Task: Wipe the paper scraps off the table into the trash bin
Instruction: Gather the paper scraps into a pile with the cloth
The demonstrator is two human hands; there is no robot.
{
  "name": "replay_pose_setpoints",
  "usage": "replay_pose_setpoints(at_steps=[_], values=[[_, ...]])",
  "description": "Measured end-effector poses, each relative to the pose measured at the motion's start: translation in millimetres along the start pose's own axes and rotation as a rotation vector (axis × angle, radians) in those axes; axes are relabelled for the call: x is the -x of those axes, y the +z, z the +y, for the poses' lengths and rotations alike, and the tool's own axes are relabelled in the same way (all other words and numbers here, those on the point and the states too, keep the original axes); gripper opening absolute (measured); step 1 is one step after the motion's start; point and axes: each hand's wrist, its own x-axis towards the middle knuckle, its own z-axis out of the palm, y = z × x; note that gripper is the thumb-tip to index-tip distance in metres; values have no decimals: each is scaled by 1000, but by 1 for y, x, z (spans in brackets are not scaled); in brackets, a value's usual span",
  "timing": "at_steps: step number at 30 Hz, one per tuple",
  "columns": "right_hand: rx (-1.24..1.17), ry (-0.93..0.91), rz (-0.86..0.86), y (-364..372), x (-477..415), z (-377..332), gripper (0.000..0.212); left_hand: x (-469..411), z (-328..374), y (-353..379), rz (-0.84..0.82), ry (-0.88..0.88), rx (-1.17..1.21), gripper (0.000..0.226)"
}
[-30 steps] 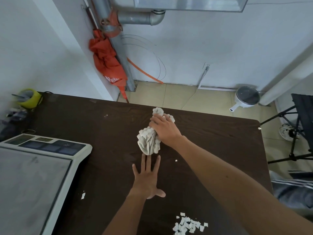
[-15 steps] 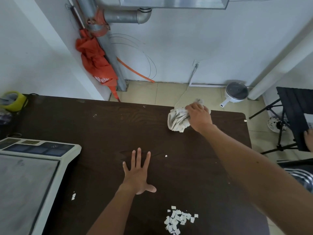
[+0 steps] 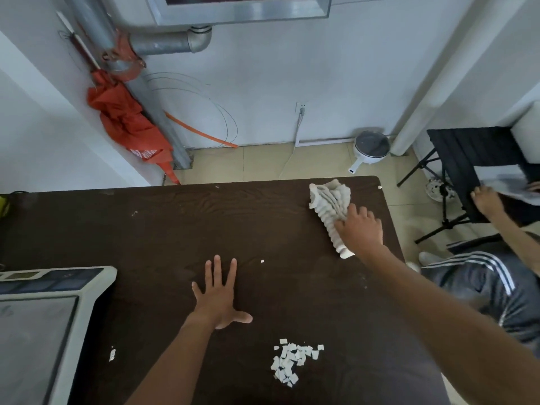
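A pile of small white paper scraps (image 3: 293, 362) lies near the front of the dark wooden table (image 3: 163, 229). Single scraps lie apart: one scrap (image 3: 262, 261) mid-table, one scrap (image 3: 112, 354) at the left front, one scrap (image 3: 380, 187) at the far right corner. My right hand (image 3: 360, 229) presses a crumpled white cloth (image 3: 331, 210) on the table's far right corner. My left hand (image 3: 219, 299) rests flat on the table, fingers spread, holding nothing. No trash bin is in sight.
A large grey scale (image 3: 41, 323) fills the table's left front. Another person (image 3: 491, 276) in striped dark trousers stands beyond the right edge, a hand on a black folding stand (image 3: 470, 165). A white pot (image 3: 371, 147) sits on the floor by the wall.
My right hand has carried the cloth from mid-table, just above my left hand, out to the far right corner. My left hand has stayed flat in place.
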Motion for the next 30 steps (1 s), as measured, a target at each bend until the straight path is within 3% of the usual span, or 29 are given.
replay_pose_setpoints(at_steps=[18, 22, 30], values=[[-54, -395, -42, 36, 84, -97, 48, 3, 2, -1, 22, -28, -45, 145], [-46, -506, -95, 36, 107, -92, 49, 3, 0, 1, 33, -18, -65, 140], [-71, -629, -208, 37, 167, -48, 46, 8, -4, 1, 16, 16, -94, 160]])
